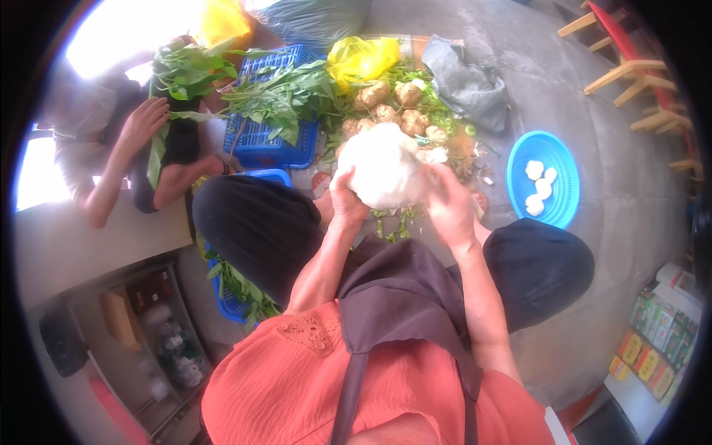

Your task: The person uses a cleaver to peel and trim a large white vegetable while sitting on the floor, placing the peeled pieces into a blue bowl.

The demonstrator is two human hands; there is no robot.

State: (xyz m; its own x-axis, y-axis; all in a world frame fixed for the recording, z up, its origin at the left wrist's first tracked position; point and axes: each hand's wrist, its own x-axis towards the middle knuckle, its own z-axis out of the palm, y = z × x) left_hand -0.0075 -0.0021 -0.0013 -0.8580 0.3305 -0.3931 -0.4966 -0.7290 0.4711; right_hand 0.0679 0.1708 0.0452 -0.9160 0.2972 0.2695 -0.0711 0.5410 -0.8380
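A large, pale peeled root, perhaps a jicama [384,167], is held up between my two hands, overexposed to near white. My left hand [350,197] grips its left side, thumb on the near face. Against the right side rests my right hand [451,208], slightly blurred; whether it also holds a small tool is hidden. Just beyond lie several brown unpeeled roots [414,121] among green leaves. On the right, a light-blue plastic colander [567,194] contains several white peeled pieces [535,169].
A person's hand [146,119] at left is among leafy greens [192,72]. More greens lie over a blue crate [272,153]. Beyond the roots are a yellow plastic bag [364,58] and a grey sack [464,83]. Red-and-wood stools [626,69] stand far right, shelved boxes [645,356] lower right.
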